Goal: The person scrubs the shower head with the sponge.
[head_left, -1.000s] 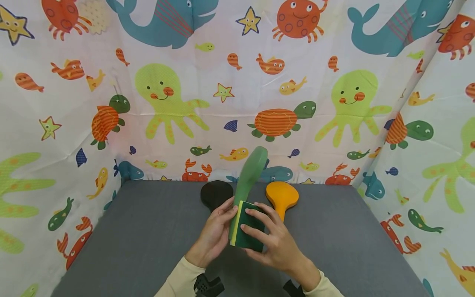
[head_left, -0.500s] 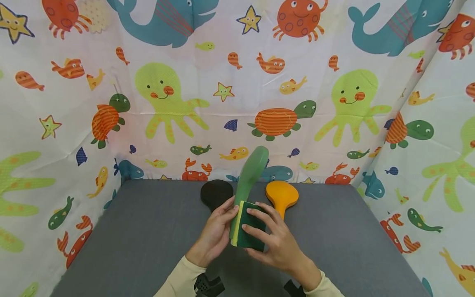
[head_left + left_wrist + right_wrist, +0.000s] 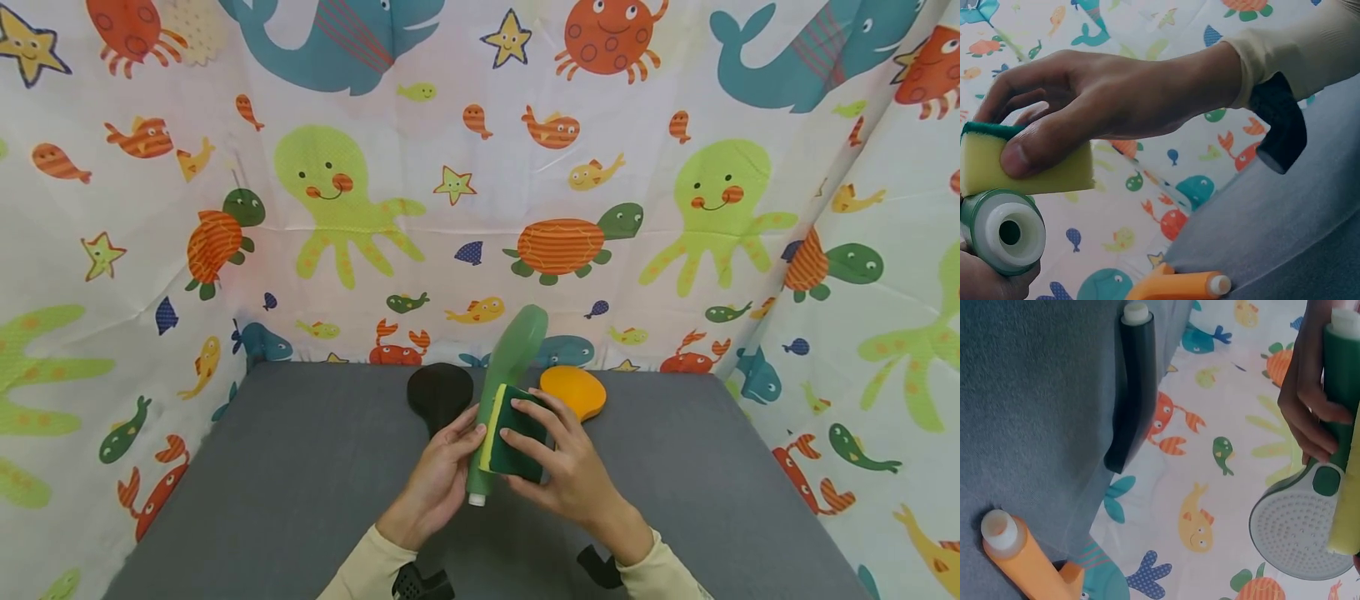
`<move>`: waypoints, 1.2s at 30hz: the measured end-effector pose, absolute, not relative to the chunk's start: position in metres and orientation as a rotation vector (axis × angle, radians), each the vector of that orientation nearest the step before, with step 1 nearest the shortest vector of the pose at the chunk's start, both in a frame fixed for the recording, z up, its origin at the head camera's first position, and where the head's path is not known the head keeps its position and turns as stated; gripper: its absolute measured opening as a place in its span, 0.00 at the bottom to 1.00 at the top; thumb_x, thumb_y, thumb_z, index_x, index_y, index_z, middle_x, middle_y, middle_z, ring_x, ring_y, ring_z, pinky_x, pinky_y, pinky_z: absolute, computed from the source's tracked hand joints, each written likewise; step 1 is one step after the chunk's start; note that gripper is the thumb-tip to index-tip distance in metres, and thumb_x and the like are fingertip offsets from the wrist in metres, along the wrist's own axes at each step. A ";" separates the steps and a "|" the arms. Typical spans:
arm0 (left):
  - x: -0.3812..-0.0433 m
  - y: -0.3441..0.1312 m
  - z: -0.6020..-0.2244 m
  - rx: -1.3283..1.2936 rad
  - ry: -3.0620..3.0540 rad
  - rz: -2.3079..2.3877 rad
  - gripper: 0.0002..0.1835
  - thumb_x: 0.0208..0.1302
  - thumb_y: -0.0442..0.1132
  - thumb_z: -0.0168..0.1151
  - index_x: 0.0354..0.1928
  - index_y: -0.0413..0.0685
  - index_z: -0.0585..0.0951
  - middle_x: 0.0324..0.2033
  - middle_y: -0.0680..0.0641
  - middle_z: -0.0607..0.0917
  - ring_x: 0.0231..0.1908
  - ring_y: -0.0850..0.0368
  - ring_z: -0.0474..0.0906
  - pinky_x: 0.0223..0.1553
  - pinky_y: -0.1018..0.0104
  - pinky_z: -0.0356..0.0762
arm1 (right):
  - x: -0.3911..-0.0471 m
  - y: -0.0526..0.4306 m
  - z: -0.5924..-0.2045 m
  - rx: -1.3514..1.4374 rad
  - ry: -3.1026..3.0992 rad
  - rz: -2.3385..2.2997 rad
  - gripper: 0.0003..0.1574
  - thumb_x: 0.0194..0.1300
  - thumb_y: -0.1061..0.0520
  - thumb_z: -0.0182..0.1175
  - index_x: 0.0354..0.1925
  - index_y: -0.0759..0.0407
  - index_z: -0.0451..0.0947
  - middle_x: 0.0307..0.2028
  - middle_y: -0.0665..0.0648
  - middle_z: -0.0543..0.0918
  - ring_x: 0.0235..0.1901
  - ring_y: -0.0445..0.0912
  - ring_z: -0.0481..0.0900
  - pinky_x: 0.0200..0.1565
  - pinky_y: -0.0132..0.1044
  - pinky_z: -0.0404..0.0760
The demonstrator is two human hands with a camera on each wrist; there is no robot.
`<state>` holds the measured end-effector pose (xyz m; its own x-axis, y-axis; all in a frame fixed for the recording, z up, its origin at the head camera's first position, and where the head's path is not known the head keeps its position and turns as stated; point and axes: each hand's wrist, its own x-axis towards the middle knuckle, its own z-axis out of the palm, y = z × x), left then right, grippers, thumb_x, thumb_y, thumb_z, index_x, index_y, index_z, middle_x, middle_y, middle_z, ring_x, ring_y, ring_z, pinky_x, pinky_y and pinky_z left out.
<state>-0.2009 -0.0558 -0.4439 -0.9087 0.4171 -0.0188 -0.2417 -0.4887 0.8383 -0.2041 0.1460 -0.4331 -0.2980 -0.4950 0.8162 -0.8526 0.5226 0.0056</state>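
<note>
A green handheld shower head (image 3: pixel 513 342) stands tilted in my left hand (image 3: pixel 441 473), whose fingers hold its handle. The grey spray face (image 3: pixel 1300 531) shows in the right wrist view, and the white threaded end (image 3: pixel 1030 232) in the left wrist view. My right hand (image 3: pixel 573 475) grips a yellow and green sponge (image 3: pixel 492 432) with thumb and spread fingers. The sponge's yellow side lies against the shower head's handle. In the left wrist view the right thumb presses along the sponge's yellow edge.
Behind the hands, a black shower head (image 3: pixel 440 396) lies on the grey table (image 3: pixel 322 467) at left, an orange one (image 3: pixel 577 390) at right. A white sea-animal curtain (image 3: pixel 420 150) encloses the table at the back and both sides.
The sponge has slid up along the handle and tilted, uncovering the shower head's white lower end. The shower head has shifted slightly right and down. Both hands keep their hold.
</note>
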 end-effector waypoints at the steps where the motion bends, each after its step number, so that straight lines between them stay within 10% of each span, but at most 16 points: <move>1: -0.200 -0.056 -0.444 0.256 1.312 2.411 0.32 0.75 0.41 0.51 0.76 0.47 0.55 0.73 0.43 0.62 0.69 0.56 0.65 0.63 0.69 0.70 | -0.205 0.146 -0.433 1.095 -1.960 0.560 0.27 0.67 0.34 0.57 0.54 0.48 0.82 0.61 0.62 0.76 0.62 0.62 0.70 0.59 0.50 0.77; 7: -0.198 -0.056 -0.443 0.240 1.337 2.400 0.33 0.74 0.42 0.53 0.76 0.45 0.55 0.73 0.42 0.62 0.67 0.58 0.67 0.63 0.69 0.69 | -0.209 0.148 -0.430 1.064 -1.965 0.543 0.27 0.68 0.34 0.55 0.52 0.49 0.83 0.61 0.62 0.75 0.62 0.63 0.69 0.68 0.46 0.67; 22: -0.194 -0.055 -0.443 0.243 1.405 2.366 0.31 0.73 0.40 0.54 0.74 0.43 0.60 0.63 0.46 0.73 0.51 0.59 0.75 0.53 0.66 0.75 | -0.215 0.160 -0.422 0.968 -1.889 0.480 0.25 0.66 0.37 0.58 0.49 0.52 0.83 0.59 0.65 0.77 0.58 0.68 0.71 0.52 0.61 0.77; 36: -0.196 -0.069 -0.448 0.260 1.525 2.287 0.33 0.73 0.41 0.55 0.75 0.43 0.57 0.64 0.39 0.71 0.52 0.57 0.76 0.56 0.62 0.73 | -0.219 0.168 -0.416 0.930 -1.861 0.518 0.28 0.67 0.36 0.58 0.52 0.55 0.82 0.59 0.67 0.76 0.62 0.67 0.69 0.73 0.37 0.58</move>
